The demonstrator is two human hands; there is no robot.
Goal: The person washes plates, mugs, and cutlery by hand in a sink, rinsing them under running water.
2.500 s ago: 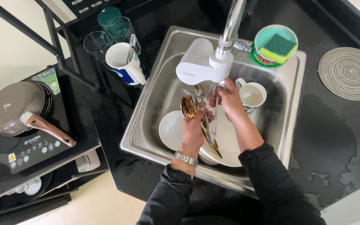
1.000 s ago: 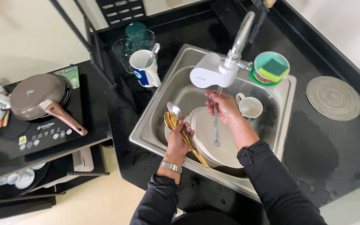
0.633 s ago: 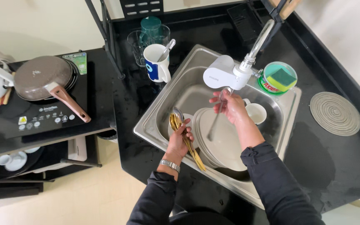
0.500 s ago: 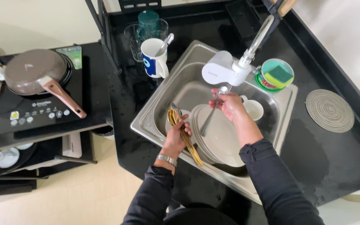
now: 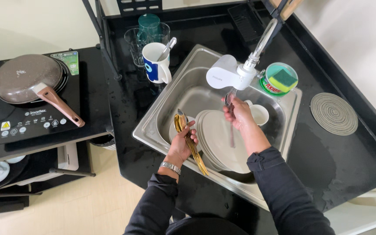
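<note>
Around the steel sink [image 5: 283,130], taken as the reference: black countertop [image 5: 353,161] surrounds it on all sides, wet patches to its right. Left of sink, past the counter edge, a lower black induction hob [image 5: 31,122] carrying a brown frying pan [image 5: 25,78], handle pointing toward the sink.

Inside the sink: stack of white plates [image 5: 216,139] leaning near centre, small white cup [image 5: 260,115] just right of them.

Above the sink's back edge: chrome tap [image 5: 262,41] with a white filter head [image 5: 223,76] hanging over the basin. Behind-right of the sink rim, round green tub with a green-yellow sponge [image 5: 280,78] on top. Further right, grey round trivet [image 5: 334,114]. Behind-left of sink: white-and-blue mug [image 5: 155,63] with a utensil standing in it, clear glasses and a teal cup behind that.

Left hand [image 5: 181,143], over the sink's front-left part: fist wrapped around a bundle of gold cutlery [image 5: 190,141], heads up, handles slanting down toward the front rim. Metal watch on that wrist.

Right hand [image 5: 240,113], directly under the filter head: fingers pinched on a single silver utensil [image 5: 231,126], hanging vertical over the plates. Utensil type too blurred to tell.
</note>
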